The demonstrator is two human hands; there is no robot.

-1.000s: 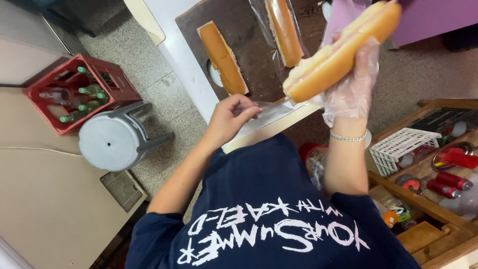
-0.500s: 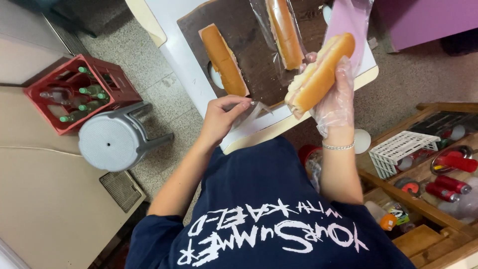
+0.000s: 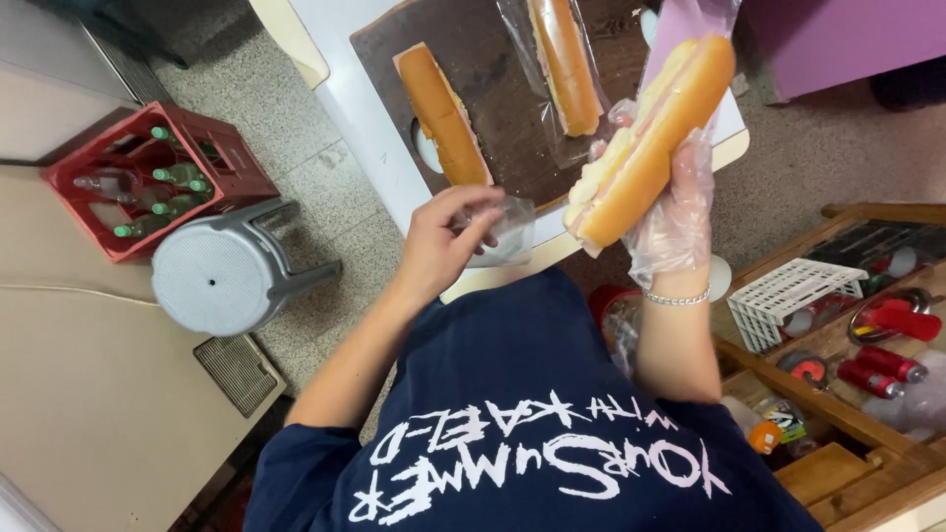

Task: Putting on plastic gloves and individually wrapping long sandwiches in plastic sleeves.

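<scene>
Two hands work here: our right hand (image 3: 675,212), in a crinkly clear glove, wraps its fingers around a long filled sandwich (image 3: 650,138) above the counter (image 3: 345,94), while our bare left hand (image 3: 443,241) pinches thin plastic wrap (image 3: 507,232).

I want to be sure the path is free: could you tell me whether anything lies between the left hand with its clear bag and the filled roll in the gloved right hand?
Nothing visible does; only open air separates the left hand, pinching the clear bag, from the filled roll held in the gloved right hand.

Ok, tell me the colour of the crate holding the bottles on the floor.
Red. The crate holds green-capped bottles; the head view shows it at left.
</scene>
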